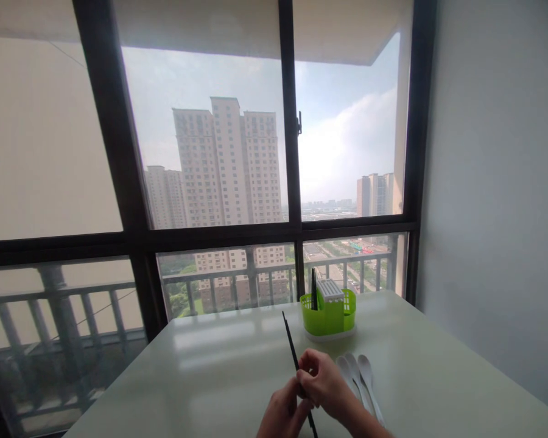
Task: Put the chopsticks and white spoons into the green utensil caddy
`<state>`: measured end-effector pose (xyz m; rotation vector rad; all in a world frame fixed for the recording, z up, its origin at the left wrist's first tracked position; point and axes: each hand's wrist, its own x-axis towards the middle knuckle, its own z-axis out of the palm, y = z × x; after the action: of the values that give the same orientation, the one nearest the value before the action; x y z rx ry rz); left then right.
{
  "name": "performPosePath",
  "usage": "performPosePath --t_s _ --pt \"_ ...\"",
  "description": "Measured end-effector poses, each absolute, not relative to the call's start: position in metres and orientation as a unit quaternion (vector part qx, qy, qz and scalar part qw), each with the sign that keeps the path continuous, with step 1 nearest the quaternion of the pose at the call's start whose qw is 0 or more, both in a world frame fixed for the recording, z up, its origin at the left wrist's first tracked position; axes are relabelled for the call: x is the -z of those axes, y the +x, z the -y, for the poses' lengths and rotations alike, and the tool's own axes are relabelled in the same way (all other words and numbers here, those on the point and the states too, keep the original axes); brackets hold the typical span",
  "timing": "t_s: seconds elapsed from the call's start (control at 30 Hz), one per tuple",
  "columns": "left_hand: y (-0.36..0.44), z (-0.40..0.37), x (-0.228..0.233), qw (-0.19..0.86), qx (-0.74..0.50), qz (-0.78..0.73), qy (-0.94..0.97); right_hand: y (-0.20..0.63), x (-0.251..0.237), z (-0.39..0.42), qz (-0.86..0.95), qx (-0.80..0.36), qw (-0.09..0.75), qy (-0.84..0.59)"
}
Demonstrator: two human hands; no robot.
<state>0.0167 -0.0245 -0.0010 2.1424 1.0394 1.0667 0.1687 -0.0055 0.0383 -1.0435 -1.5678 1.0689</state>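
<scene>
Both hands (pixel 308 395) round black chopstick (pixel 291 340)

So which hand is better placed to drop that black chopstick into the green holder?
Probably the right hand. It grips the black chopstick higher on the shaft and lies nearer the green holder, which stands ahead to the right. The left hand sits lower, near the bottom end.
</scene>
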Motion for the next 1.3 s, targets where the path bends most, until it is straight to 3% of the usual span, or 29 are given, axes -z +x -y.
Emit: performPosePath --t_s 0.47,0.83,1.03,1.2,1.3 --pt "0.016 0.019 0.013 0.210 -0.330 -0.465 0.794 0.190 -0.085 0.015 0.736 -0.297 0.459 -0.399" --pt "0.015 0.018 0.007 0.236 -0.373 -0.444 0.780 0.190 -0.082 0.006 0.716 -0.361 0.444 -0.401" --pt "0.019 0.017 0.010 0.241 -0.371 -0.455 0.773 0.199 -0.110 -0.017 0.654 -0.437 0.480 -0.389" --pt "0.022 0.018 0.009 0.249 -0.383 -0.469 0.756 0.202 -0.135 -0.036 0.680 -0.456 0.411 -0.400" --pt "0.024 0.022 0.008 0.250 -0.420 -0.493 0.720 0.216 -0.175 -0.060 0.706 -0.421 0.407 -0.398"
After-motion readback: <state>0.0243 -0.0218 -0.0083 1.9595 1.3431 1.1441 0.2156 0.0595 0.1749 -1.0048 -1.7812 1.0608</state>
